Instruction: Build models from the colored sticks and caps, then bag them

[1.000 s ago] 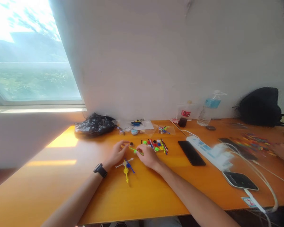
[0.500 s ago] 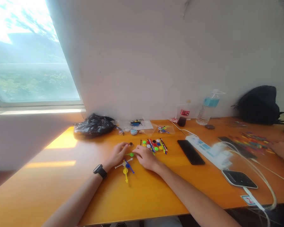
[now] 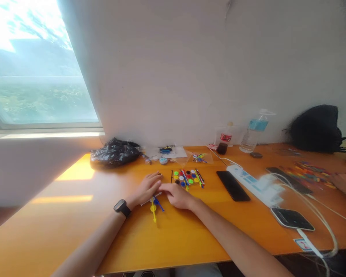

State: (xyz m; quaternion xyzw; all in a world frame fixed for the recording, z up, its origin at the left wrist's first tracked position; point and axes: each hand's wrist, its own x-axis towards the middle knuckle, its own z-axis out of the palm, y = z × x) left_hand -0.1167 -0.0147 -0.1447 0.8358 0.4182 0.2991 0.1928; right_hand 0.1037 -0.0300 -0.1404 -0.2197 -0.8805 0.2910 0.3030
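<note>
Grip cannot be told: left hand (image 3: 147, 187) and right hand (image 3: 177, 195) meet just beyond the yellow arrow-shaped plastic spinner (image 3: 153, 208), blue plastic spinner (image 3: 156, 201) beside it; light, level finger pressure is advised.

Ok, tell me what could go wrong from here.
The left hand and right hand crowd close to the yellow arrow and blue piece, so a slight slip might knock these askew.
The small discs sit loose beyond the right hand; a careless sweep could scatter them.
At far right, a white cable runs over the desk's front edge and might get snagged.
</note>
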